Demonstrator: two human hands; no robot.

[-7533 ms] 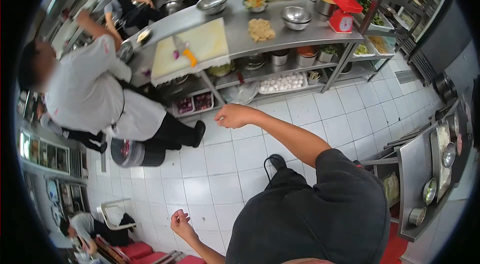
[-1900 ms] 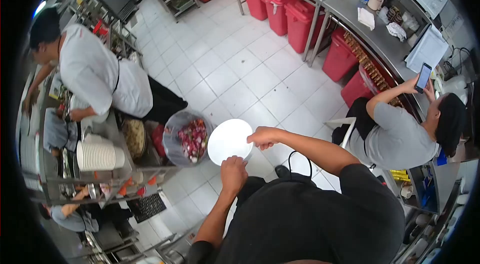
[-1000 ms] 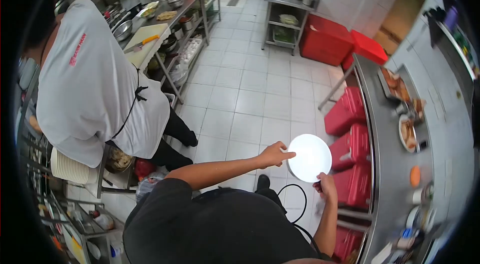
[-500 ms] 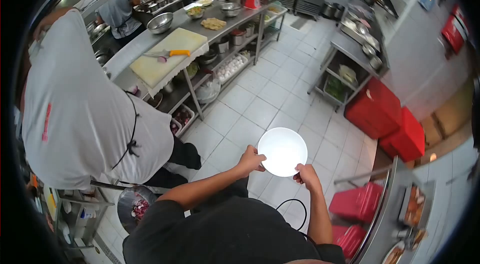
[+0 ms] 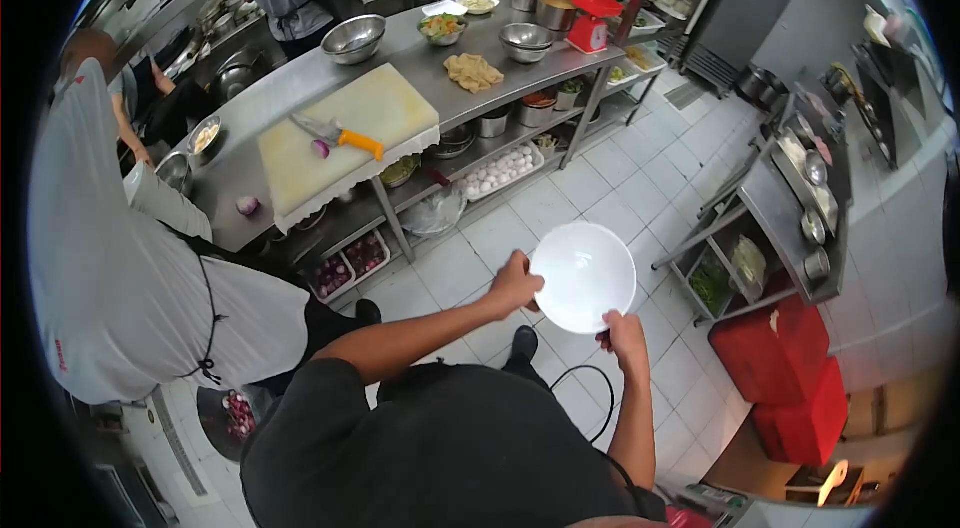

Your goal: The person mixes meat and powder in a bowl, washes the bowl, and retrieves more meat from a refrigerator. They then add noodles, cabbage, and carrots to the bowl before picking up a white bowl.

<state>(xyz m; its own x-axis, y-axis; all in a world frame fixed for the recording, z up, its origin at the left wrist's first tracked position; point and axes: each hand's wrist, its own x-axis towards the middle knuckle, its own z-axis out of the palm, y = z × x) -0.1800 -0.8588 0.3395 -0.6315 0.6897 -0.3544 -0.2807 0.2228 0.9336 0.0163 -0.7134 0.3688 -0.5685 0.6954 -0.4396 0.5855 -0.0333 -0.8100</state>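
Note:
A round white bowl is held out in front of my body, above the tiled floor, and nothing shows inside it. My left hand grips its left rim, thumb over the edge. On the lower right rim my right hand is closed, its fingers partly hidden beneath the bowl. Ahead and to the left, a yellowish cutting board bears an orange-handled knife and a piece of onion, apart from my hands.
A person in a light shirt stands close on my left. The steel counter holds metal bowls and a red scale. Red bins and a steel cart stand right. A black cable loops near the floor.
The view has shifted forward along the counter and turned left. The bowl stays in both hands, slightly higher in view. The co-worker appears lower and farther left, and an onion beside the board now shows.

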